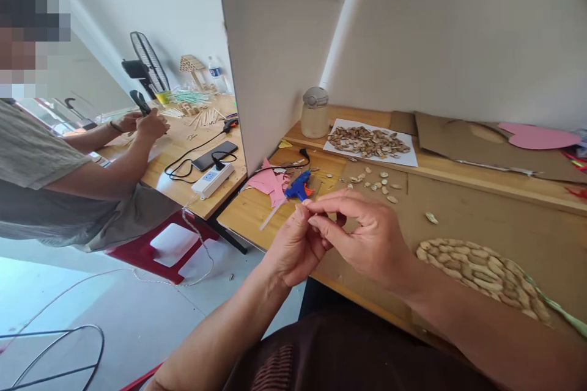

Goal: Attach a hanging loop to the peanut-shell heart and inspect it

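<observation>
My left hand (300,244) and my right hand (360,232) meet in front of me over the table's near edge, fingertips pinched together. Whatever sits between them is too small and covered to make out. Just beyond my fingers lies a blue glue gun (299,186) with an orange trigger and a pale stick at its back. Loose peanut shells (384,183) are scattered on the brown cardboard (458,201). To the right, partly behind my right forearm, peanut shells are laid side by side in a rounded patch (477,269), with a pale green strip (557,305) along its edge.
A heap of peanut shells (367,142) covers white paper (403,159) on the raised ledge, beside a lidded jar (315,113). Pink paper scraps (267,182) lie left of the glue gun. Across a partition (275,43), another person (68,165) handles a dark tool near a power strip (213,180).
</observation>
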### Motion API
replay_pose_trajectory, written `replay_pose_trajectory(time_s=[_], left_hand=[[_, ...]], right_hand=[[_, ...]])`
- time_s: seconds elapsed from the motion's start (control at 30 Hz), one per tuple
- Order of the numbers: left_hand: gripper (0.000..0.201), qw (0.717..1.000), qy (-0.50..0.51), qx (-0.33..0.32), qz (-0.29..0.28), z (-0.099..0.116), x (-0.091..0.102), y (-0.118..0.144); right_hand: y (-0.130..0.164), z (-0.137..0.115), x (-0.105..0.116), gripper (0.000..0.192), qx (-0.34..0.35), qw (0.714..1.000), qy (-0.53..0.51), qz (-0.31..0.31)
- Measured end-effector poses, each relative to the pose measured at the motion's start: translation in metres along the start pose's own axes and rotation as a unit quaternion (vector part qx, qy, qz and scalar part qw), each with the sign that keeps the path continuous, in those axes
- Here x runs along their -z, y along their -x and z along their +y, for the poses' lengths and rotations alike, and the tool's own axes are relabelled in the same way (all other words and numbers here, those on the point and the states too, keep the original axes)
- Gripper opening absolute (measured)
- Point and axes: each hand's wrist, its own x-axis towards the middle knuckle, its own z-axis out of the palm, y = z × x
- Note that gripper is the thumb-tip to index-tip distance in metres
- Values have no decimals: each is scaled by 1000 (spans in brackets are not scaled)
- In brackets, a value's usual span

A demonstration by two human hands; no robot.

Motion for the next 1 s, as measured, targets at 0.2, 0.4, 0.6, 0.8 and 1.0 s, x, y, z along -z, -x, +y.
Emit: replay_pose_trajectory(time_s=[0.2, 0.4, 0.6, 0.8, 1.0], left_hand=[[41, 999, 7, 28, -15, -23, -22, 8], [36, 998, -36, 44, -30, -51, -41, 11], [34, 991, -70, 94, -67, -83, -52, 6], [32, 979, -108, 153, -87, -110, -65, 3], [29, 969, -103, 191, -118, -126, -72, 2]], right_hand=[[27, -4, 35, 14, 34, 999, 37, 13], [54, -1, 71, 12, 69, 990, 116, 38], [85, 10, 103, 12, 87, 984, 152, 39], [113, 17, 125, 13, 50, 986, 151, 53], [130, 21, 141, 11, -55, 994, 68, 58]])
